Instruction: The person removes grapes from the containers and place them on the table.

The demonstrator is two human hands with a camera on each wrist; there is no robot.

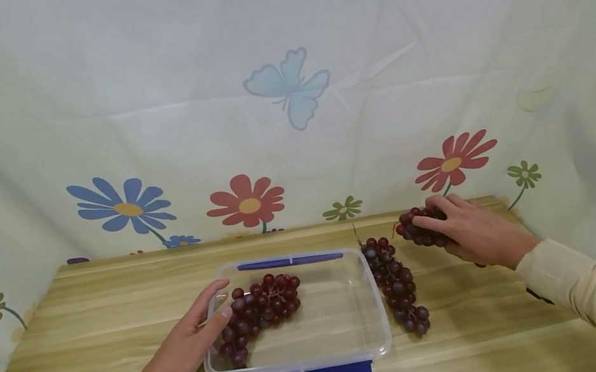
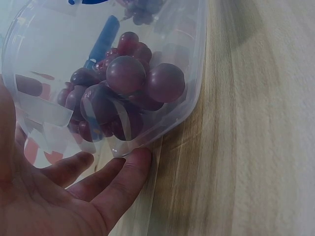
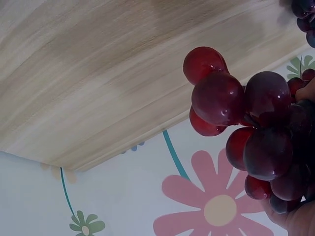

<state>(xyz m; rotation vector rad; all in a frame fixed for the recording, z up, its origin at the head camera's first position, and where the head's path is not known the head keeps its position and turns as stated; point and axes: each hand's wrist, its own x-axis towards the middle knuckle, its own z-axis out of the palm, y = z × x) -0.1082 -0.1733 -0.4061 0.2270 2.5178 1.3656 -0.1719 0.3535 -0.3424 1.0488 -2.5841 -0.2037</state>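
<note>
In the head view, a clear plastic container point(image 1: 300, 366) with blue clips holds a bunch of dark red grapes point(image 1: 261, 306) along its left side. My left hand point(image 1: 180, 349) lies at its left wall, thumb and index finger reaching over the rim; in the left wrist view, the hand's point(image 2: 74, 196) other fingers are loosely bent beside the outer wall. A second bunch point(image 1: 396, 287) lies on the table just right of the container. At the back right, my right hand point(image 1: 478, 230) grips a third bunch point(image 1: 418, 227), seen close up as grapes point(image 3: 268, 152) in the right wrist view.
The wood-grain table point(image 1: 118, 296) ends at a pale cloth point(image 1: 199, 143) printed with flowers and a butterfly, which rises behind it and at both sides. A thin stem sticks up from the back end of the middle bunch.
</note>
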